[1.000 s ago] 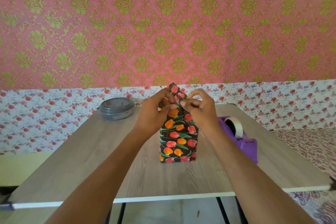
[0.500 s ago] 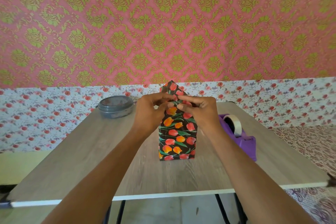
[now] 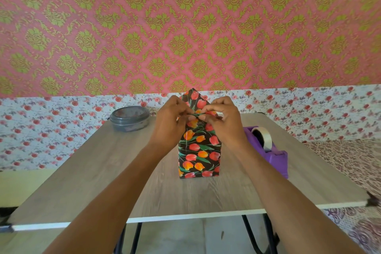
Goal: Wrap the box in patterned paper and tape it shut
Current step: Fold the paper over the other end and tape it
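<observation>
Atop box (image 3: 199,150), left hand (image 3: 171,122), right hand (image 3: 224,123) pinch paper fold (image 3: 196,113); dispenser (image 3: 270,153) beside.

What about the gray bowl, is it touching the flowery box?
Apart. The head view shows bare table between the gray bowl and the flowery box.

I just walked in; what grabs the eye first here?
A tall box wrapped in dark tulip paper stands upright on the table, the left hand and right hand pinching a fold at its top. A purple tape dispenser sits to its right; a grey lidded container sits far left.
</observation>
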Demonstrator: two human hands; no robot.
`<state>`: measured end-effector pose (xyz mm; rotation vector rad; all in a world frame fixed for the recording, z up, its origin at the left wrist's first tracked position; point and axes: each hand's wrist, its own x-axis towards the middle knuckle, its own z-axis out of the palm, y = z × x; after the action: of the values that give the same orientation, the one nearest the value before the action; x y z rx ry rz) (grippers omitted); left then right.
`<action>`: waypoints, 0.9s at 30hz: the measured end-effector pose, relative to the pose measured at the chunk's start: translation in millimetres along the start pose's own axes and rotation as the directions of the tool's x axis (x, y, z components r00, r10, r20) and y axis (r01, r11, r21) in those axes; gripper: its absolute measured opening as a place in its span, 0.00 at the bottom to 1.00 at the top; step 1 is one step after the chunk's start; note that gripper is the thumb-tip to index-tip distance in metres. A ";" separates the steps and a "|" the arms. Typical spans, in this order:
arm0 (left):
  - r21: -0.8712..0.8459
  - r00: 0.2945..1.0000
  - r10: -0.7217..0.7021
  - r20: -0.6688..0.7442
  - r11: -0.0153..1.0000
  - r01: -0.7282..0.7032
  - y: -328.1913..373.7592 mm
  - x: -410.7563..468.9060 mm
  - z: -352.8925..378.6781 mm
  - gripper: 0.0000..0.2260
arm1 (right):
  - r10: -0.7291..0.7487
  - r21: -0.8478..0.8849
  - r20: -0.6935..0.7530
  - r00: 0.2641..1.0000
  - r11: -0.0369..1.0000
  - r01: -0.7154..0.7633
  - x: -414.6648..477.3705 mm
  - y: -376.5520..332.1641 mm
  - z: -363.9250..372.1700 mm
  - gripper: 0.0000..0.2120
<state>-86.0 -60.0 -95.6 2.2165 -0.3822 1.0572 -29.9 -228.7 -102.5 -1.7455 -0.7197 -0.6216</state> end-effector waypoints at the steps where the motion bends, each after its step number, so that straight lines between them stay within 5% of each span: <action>1: 0.001 1.000 -0.004 0.015 1.000 0.004 -0.1 0.9 0.7 0.05 | -0.008 0.001 0.027 1.000 1.000 0.008 1.2 -0.9 -1.1 0.06; 13: 0.187 0.980 -0.170 0.098 0.971 0.150 2.9 14.8 4.1 0.20 | 0.038 -0.131 0.124 0.992 0.991 -0.022 12.3 2.9 -0.2 0.03; 23: 0.400 0.958 -0.276 0.074 0.888 0.225 13.3 26.0 6.9 0.06 | 0.079 -0.291 0.047 0.996 0.955 -0.062 26.6 6.4 1.3 0.08; 27: 0.530 0.962 -0.266 0.060 0.825 0.195 18.7 23.5 8.4 0.05 | 0.127 -0.584 0.085 0.988 0.810 -0.054 35.3 9.7 5.9 0.09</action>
<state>-75.6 -79.3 -73.4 2.7364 0.1490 0.9609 1.5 -219.5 -85.0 -2.3903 -0.5496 -0.7246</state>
